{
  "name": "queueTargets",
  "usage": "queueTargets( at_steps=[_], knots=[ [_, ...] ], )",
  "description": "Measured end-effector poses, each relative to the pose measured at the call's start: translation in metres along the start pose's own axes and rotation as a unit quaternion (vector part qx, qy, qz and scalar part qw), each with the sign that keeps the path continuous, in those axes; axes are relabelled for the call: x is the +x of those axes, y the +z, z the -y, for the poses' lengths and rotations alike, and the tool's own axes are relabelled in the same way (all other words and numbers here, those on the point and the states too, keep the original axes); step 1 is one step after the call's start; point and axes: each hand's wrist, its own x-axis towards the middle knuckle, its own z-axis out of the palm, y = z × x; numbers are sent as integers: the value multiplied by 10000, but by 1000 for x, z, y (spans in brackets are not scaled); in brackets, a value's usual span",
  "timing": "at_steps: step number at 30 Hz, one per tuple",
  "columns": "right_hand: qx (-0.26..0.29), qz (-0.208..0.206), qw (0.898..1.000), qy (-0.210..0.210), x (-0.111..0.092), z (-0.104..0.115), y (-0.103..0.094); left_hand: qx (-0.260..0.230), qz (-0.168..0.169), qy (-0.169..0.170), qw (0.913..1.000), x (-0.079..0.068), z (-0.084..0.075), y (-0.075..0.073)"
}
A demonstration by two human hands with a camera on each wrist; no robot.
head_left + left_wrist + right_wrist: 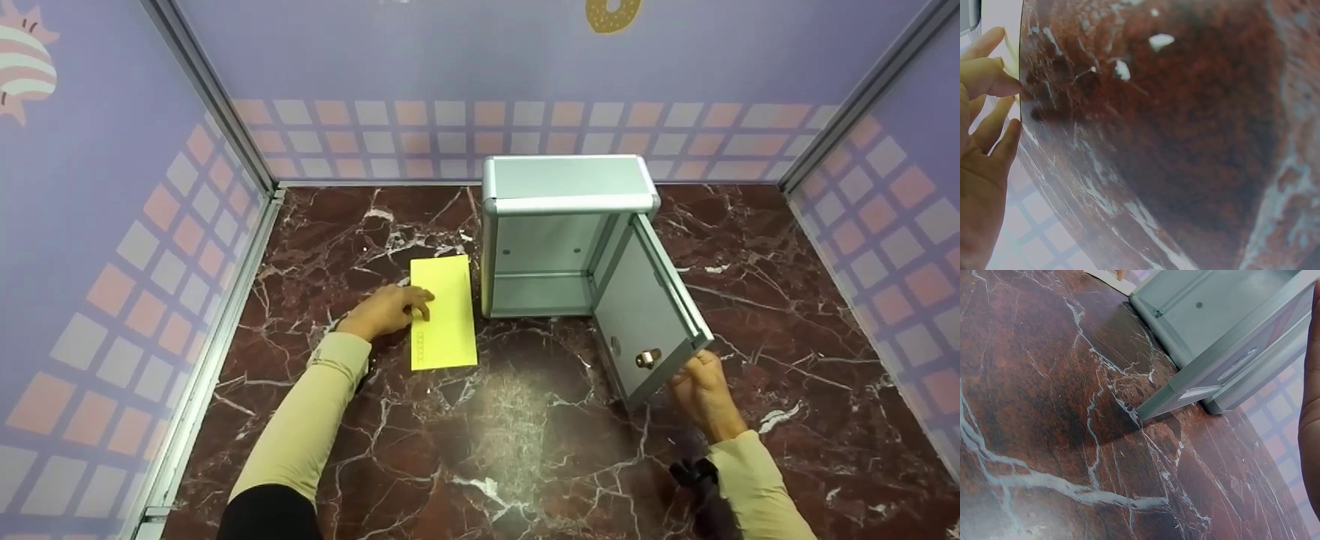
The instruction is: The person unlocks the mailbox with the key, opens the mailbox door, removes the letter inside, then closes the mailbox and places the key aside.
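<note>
A yellow envelope (pixel 450 322) lies flat on the marbled surface, left of a silver-grey metal box (pixel 570 180). My left hand (pixel 386 309) rests on the envelope's left part with fingers loosely bent. In the left wrist view, the left hand (pixel 985 135) has its fingertips at the envelope's edge. The box's hinged door (pixel 645 315) stands swung outward, with a brass lock cam (pixel 648 358) on its inner face. At the door's free edge, my right hand (pixel 703 386) grips it from the outer side; the door hides some fingers. The right wrist view shows only part of that hand (pixel 1311 405).
Dark red marbled tabletop (pixel 525 450) surrounds the box. Purple panels with pink and white squares stand at the back (pixel 420 52), left (pixel 90 187) and right (pixel 900 225). The box's open front shows a bare inside wall (pixel 544 240) with small holes.
</note>
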Motion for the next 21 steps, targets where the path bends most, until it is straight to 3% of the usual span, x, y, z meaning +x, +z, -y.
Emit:
queueTargets(
  at_steps=[7,12,14,17,21],
  knots=[
    [-67,149,9998,106,-1,2,1,-164,-336,-69,9993,0,-1,1],
    [-144,221,9996,110,0,2,3,-283,-1159,-87,9928,7,-9,-9],
    [-119,199,9997,105,0,2,3,-570,-1603,-150,9853,11,-17,-15],
    [-105,153,9998,102,0,2,3,-1408,-2167,-261,9657,20,-33,-23],
    [-195,57,9997,108,-1,2,3,-2425,-2455,17,9386,36,-56,-26]
  ],
)
